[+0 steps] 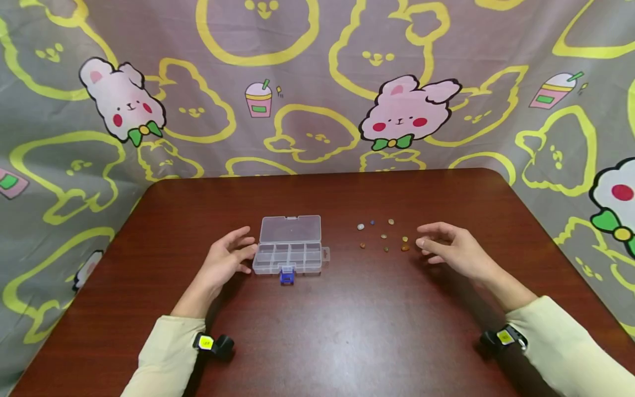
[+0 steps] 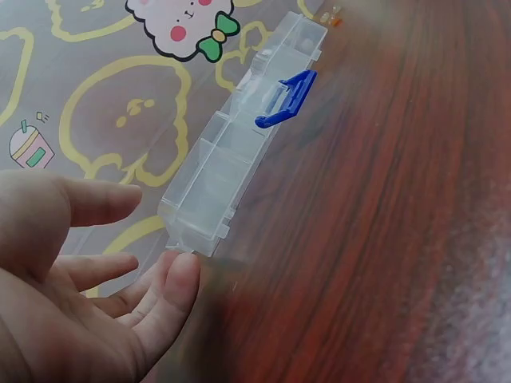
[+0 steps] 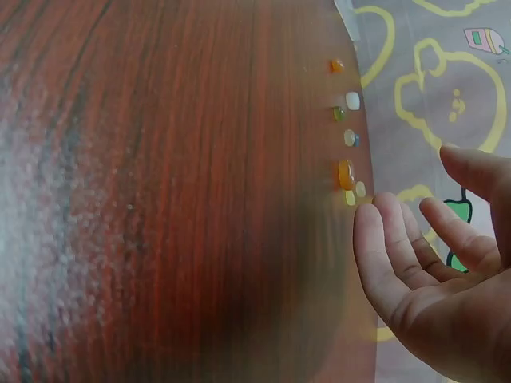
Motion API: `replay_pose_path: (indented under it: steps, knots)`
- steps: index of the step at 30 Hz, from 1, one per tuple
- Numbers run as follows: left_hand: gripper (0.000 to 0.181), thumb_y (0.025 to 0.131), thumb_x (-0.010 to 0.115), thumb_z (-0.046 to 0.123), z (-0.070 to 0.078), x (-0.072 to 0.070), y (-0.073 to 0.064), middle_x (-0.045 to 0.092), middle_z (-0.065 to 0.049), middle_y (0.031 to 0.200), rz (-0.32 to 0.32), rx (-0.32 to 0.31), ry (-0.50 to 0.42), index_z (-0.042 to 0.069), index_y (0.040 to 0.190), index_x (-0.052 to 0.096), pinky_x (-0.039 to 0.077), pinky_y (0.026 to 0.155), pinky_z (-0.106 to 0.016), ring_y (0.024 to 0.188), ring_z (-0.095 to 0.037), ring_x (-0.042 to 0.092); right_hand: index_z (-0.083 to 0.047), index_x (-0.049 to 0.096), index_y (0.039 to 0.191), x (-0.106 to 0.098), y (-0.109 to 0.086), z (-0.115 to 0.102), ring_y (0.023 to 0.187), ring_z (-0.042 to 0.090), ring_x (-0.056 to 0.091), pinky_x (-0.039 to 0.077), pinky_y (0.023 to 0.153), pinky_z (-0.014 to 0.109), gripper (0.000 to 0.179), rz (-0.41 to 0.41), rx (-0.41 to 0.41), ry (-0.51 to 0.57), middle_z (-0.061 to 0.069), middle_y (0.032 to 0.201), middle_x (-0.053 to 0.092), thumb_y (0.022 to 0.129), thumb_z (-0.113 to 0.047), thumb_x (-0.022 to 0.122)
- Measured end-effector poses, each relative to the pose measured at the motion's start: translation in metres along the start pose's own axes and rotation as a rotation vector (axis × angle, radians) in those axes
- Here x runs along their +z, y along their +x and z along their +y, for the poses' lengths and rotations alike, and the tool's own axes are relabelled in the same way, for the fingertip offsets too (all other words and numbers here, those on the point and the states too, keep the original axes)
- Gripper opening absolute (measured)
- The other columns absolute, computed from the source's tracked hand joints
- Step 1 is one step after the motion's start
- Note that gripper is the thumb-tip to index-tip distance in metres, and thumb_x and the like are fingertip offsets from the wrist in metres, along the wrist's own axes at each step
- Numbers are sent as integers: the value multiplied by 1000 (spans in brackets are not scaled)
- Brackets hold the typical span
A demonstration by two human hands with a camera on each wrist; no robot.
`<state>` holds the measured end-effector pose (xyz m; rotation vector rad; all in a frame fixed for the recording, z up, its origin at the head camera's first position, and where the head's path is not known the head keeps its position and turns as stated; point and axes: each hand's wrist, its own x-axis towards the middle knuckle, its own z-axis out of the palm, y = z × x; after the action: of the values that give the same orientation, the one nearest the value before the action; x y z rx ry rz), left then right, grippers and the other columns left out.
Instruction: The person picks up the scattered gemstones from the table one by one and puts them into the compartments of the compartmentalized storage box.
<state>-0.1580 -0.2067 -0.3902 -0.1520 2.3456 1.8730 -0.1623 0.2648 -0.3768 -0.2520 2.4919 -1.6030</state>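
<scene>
A clear plastic compartment box (image 1: 288,256) lies on the table with its lid (image 1: 291,229) raised at the back and a blue latch (image 1: 286,276) at the front. Beside its left end is my left hand (image 1: 225,259), fingers loosely bent, holding nothing; the thumb is close to the box's corner, and I cannot tell if it touches. My right hand (image 1: 453,251) hovers at the right of several small stones, its fingers relaxed and nothing between them. Nearest to it are an orange stone (image 1: 405,248) and a yellow stone (image 1: 404,239). A white stone (image 1: 360,226) and a blue stone (image 1: 372,223) lie farther left.
The dark wooden table (image 1: 347,320) reaches back to a patterned curtain (image 1: 307,71), which also hangs along both sides. A clear tab (image 1: 326,254) sticks out from the box's right end. The box's compartments show no contents.
</scene>
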Motion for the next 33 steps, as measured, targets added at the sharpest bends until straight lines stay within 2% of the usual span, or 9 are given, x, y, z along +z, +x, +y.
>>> replay_pose_path:
  steps: [8,14,19,27,33]
  knots:
    - [62,97,62,3,-2,1,1,50,-30,139,-28,21,2,-2,153,35,56,62,-30,91,-19,64,7,54,134,6,4,3,92,26,68,60,74,38,46,-19,13,23,24,113,66,97,-15,69]
    - [63,96,63,1,-6,1,-1,50,-31,138,-36,25,-3,-3,152,36,56,62,-30,87,-14,65,4,58,131,10,8,3,93,26,69,60,73,35,44,-45,4,-46,20,109,66,96,-19,71]
    - [64,93,64,-3,-9,1,0,50,-34,136,-68,56,-16,-6,151,36,56,64,-29,81,-11,64,4,60,127,11,11,4,88,25,67,59,70,34,41,-30,-2,-88,17,102,63,94,-18,72]
    - [65,91,65,-5,-11,2,-1,52,-35,134,-76,78,1,-7,150,38,56,65,-29,81,-13,65,5,61,125,12,16,8,79,17,64,57,64,32,37,-29,-36,-110,14,94,61,94,-11,72]
    - [66,90,67,-5,-10,2,-4,54,-33,133,-73,91,23,-5,150,39,57,66,-31,82,-15,65,5,61,125,12,19,12,73,19,62,56,61,31,37,-34,-51,-136,13,93,62,93,-9,72]
